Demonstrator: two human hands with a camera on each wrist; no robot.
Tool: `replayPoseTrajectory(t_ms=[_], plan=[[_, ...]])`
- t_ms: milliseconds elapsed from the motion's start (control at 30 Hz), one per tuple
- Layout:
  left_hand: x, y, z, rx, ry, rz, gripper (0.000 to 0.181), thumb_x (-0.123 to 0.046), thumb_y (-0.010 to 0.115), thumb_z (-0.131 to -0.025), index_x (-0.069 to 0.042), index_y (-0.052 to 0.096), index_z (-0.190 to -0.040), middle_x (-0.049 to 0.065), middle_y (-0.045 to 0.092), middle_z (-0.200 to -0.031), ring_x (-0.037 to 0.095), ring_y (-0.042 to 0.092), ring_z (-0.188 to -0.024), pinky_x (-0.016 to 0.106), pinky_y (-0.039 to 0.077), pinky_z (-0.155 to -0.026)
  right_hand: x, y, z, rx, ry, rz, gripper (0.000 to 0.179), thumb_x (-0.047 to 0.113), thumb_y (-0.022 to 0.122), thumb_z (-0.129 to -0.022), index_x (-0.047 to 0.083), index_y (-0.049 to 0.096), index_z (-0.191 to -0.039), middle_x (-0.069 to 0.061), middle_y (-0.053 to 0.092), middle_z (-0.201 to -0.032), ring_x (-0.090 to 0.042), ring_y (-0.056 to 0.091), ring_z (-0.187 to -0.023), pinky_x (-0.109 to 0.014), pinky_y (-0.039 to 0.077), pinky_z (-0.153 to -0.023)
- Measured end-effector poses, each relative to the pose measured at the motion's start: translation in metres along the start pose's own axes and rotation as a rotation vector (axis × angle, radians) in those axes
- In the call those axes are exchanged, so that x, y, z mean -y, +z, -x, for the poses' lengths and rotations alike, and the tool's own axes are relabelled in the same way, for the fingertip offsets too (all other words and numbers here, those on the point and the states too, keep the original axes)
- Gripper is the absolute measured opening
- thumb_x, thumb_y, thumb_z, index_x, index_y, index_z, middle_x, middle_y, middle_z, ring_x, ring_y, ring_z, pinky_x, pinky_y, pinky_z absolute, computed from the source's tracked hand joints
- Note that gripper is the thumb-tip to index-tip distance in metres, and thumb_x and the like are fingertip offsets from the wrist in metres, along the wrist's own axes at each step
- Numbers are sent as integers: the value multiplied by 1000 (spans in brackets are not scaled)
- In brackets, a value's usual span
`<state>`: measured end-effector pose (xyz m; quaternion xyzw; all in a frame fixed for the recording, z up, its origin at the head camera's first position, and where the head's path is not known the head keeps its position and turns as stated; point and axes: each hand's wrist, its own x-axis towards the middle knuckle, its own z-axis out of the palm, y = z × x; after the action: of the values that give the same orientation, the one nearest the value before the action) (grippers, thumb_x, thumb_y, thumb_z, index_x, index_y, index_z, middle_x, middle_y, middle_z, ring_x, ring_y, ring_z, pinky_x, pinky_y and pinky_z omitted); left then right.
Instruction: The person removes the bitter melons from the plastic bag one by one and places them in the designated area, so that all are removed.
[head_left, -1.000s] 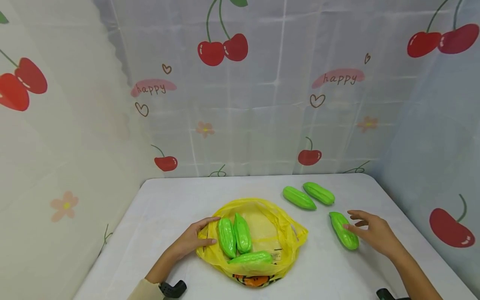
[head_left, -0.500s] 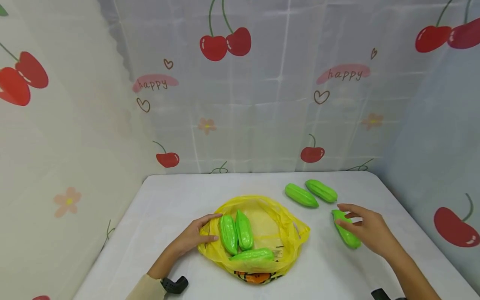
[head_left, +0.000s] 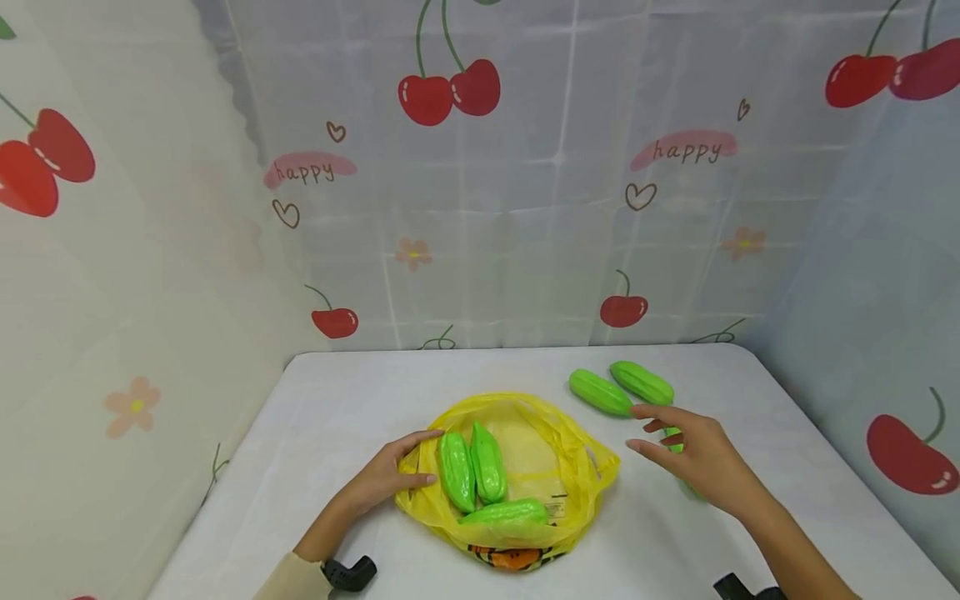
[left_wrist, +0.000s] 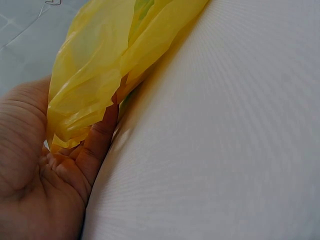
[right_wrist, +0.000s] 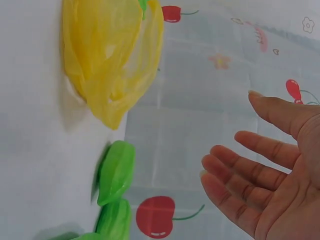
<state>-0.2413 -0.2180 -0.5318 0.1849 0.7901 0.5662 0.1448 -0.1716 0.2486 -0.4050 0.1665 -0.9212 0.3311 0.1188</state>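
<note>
Head view: at the centre, a yellow bag [head_left: 534, 421] stands with its mouth spread on the white surface [head_left: 360, 387]. The left hand [head_left: 378, 479], lower left of centre, grips the bag's rim. The right hand [head_left: 697, 460], right of centre, is loosely spread, thumb and fingers well parted, with nothing in it. Inside the bag lie three gourds: a left gourd [head_left: 457, 472] and a middle gourd [head_left: 489, 463] side by side, and a front gourd [head_left: 510, 511] lying crosswise. Right of the bag, toward the surface's far edge, lie a far gourd [head_left: 642, 382] and a second loose gourd [head_left: 600, 392]; a covered gourd [head_left: 675, 437] is partly hidden behind the right hand. The step seems to be steadying the bag while the right hand reaches among the loose gourds; which one it is after cannot be told. A grip across a gourd's thick middle should suit the smooth skin best, with the fingers clear of its neighbour.

Left wrist view: the bag's thin film passes between the left hand's thumb side and its fingers. A light, steady outward pull would probably serve better than a hard tug, which could tip or crumple the bag.

Right wrist view: the right hand, at lower right, is empty and apart from the loose gourds at lower left; the bag hangs into the upper left.

Counted: one bag, two hands, six gourds, three inside and three outside.
</note>
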Motion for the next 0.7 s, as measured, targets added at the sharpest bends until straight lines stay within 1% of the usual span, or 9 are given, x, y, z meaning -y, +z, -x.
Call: replayPoseTrajectory(t_ms=[67,133,300,367,500,600,700], plan=[[0,0,0,-1,1,-1,70,-23,83,-86,-25,53,-149,3,44,-156,28,33,-147,52,23,-119,5,3,-3,9,-12,-9,42,25,81,-88,8,70,-125,-6,72,-117,-24,68,-97,-39,60,-77],[-1,0,1,2,0,-4,70,-22,82,-86,-25,52,-149,2,44,-156,27,34,-147,47,26,-118,9,8,-5,22,-23,-18,42,24,82,-87,8,70,-125,-4,72,-117,-23,68,-97,-40,60,-78],[-1,0,1,15,3,-2,69,-21,81,-88,-25,51,-150,4,43,-157,27,38,-144,25,37,-109,18,21,-9,77,-53,-50,42,24,82,-87,11,70,-125,-2,72,-118,-21,69,-98,-37,59,-78],[-1,1,2,20,7,5,69,-21,81,-88,-25,51,-150,5,43,-157,27,40,-142,20,40,-105,22,27,-10,108,-60,-71,42,26,82,-87,12,70,-125,-1,72,-119,-21,69,-98,-36,59,-79],[-1,1,2,29,29,19,70,-18,80,-89,-22,49,-151,8,43,-156,27,45,-138,20,44,-102,28,37,-13,175,-66,-120,42,33,80,-89,14,70,-125,1,71,-121,-22,68,-100,-33,58,-79],[-1,1,2,35,47,19,70,-17,79,-89,-19,48,-152,9,43,-156,27,49,-134,23,46,-101,32,45,-14,223,-72,-149,44,40,76,-90,15,70,-126,2,70,-123,-21,67,-101,-34,58,-80],[-2,1,2,34,42,16,71,-17,80,-89,-19,48,-152,9,43,-156,24,50,-133,23,47,-100,37,52,-15,262,-95,-175,45,44,74,-92,17,69,-127,3,69,-123,-20,66,-102,-34,58,-81]])
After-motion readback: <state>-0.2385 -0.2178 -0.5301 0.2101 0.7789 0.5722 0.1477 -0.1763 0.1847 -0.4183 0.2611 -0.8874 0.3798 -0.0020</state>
